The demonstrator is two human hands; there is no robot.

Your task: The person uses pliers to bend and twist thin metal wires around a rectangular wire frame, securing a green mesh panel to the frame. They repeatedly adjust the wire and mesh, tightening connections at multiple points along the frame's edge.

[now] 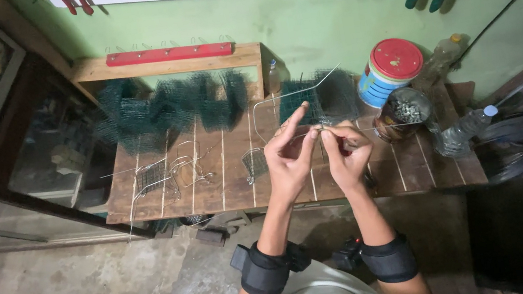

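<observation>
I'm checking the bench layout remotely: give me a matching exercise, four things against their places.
Things:
1 green mesh
2 tin
3 water bottle
4 wire

Places:
A lying at the bench's right edge
B at the hands
C piled back left on the bench
D upright by the wall, red lid on

Pairs: 1-C, 2-D, 3-A, 4-B

Two hands (287, 157), two plastic bottles (462, 130), one red-lidded tin (391, 70), one jar (403, 114)
</observation>
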